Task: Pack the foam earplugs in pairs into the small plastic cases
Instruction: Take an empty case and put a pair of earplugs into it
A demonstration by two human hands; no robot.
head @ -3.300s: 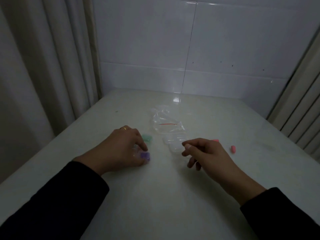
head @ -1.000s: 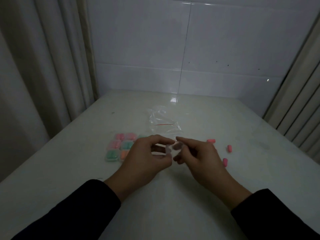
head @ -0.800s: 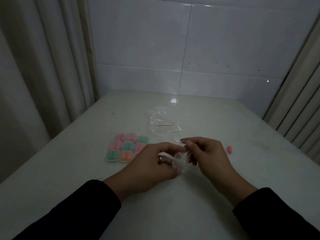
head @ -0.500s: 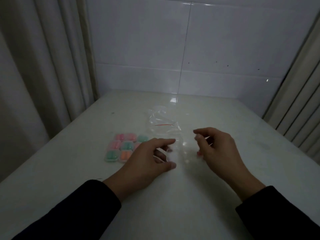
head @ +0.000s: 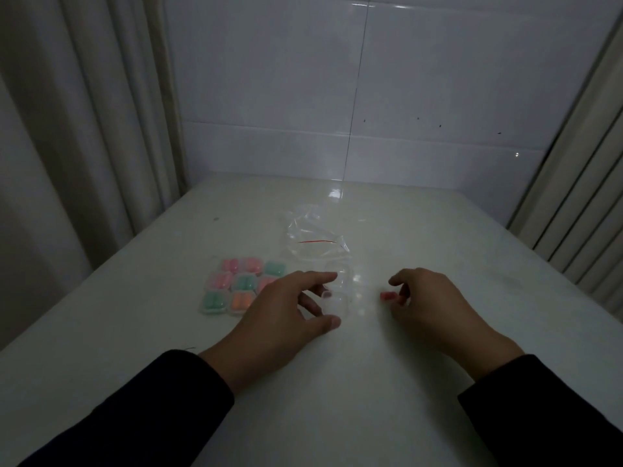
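Filled cases [head: 241, 288] block the table [head: 337, 382] at 10 o'clock, a plastic bag [head: 313, 241] at 12; 6 o'clock lies open.

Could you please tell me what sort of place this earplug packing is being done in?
Probably a home room rather than a workshop, perhaps a kitchen or washroom corner: glossy white wall tiles behind a plain white table, with a pale curtain hanging along the left side.
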